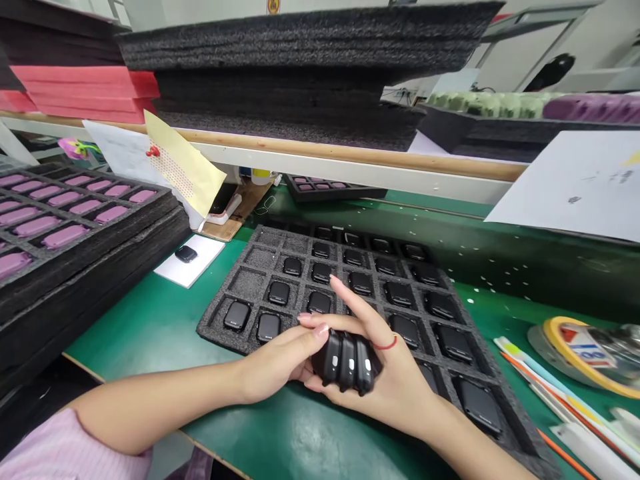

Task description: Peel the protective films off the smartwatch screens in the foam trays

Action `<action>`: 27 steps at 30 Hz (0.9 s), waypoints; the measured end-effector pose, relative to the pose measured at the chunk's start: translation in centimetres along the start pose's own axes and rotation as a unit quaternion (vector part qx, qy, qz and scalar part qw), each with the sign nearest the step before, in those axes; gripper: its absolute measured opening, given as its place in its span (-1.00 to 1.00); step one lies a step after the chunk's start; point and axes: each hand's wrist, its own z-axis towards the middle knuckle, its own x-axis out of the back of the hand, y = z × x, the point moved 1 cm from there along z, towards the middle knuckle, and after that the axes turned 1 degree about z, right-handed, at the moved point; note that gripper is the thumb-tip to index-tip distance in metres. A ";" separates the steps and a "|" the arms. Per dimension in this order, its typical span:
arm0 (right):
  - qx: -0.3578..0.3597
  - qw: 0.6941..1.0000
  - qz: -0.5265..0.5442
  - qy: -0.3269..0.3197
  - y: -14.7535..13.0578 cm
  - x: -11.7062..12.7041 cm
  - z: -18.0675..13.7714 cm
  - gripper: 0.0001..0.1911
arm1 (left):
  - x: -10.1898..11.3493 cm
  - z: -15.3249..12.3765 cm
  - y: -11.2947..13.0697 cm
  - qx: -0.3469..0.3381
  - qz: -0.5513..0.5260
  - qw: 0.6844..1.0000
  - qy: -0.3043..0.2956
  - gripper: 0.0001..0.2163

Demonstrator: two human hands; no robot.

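A short stack of black smartwatch cases (350,365), without straps, stands on edge between my hands, silver side buttons towards me. My right hand (395,363) cups the stack from the right and below, its index finger pointing away over the tray. From the left, my left hand (283,357) grips the stack, thumb on top; its other fingers are partly hidden. Just beyond and beneath lies a black foam tray (249,283) with compartments. Most hold one watch case each, like the one at the near left (237,315); several at the far left show bare foam.
On the left are stacked foam trays (165,217) of purple-covered pieces. A white pad (203,257) bears a single watch case (186,253). Pens (555,380) and a tape roll (553,340) lie at right. A shelf (310,157) loaded with black foam crosses above the green table (310,433).
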 end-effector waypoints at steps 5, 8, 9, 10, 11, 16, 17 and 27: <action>-0.015 1.000 0.003 0.008 0.2 -0.2 0.0 0.13 | -0.3 -0.3 1.0 -0.039 0.008 0.996 -0.075 -0.50; -0.008 1.000 -0.014 0.008 0.2 -0.5 -0.1 0.13 | -0.6 -0.5 1.2 -0.056 0.037 0.994 -0.089 -0.60; -0.003 1.000 -0.021 0.006 0.3 -0.5 -0.1 0.12 | -0.6 -0.5 1.2 -0.068 0.052 0.993 -0.086 -0.63; 0.005 1.000 -0.027 0.005 0.2 -0.6 -0.1 0.12 | -0.6 -0.5 1.1 -0.084 0.069 0.990 -0.084 -0.66; 0.014 0.999 -0.034 0.004 0.2 -0.6 -0.1 0.11 | -0.5 -0.5 0.9 -0.103 0.087 0.988 -0.082 -0.69; 0.030 0.998 -0.055 0.000 0.1 -0.7 -0.2 0.09 | -0.2 -0.5 0.4 -0.131 0.110 0.982 -0.082 -0.71; 0.029 0.998 -0.054 -0.001 0.1 -0.7 -0.3 0.08 | -0.3 -0.5 0.4 -0.127 0.103 0.983 -0.085 -0.70; -0.007 0.997 -0.075 -0.001 0.2 -1.3 -0.6 0.11 | -0.6 -0.8 0.7 -0.069 0.079 0.994 -0.028 -0.80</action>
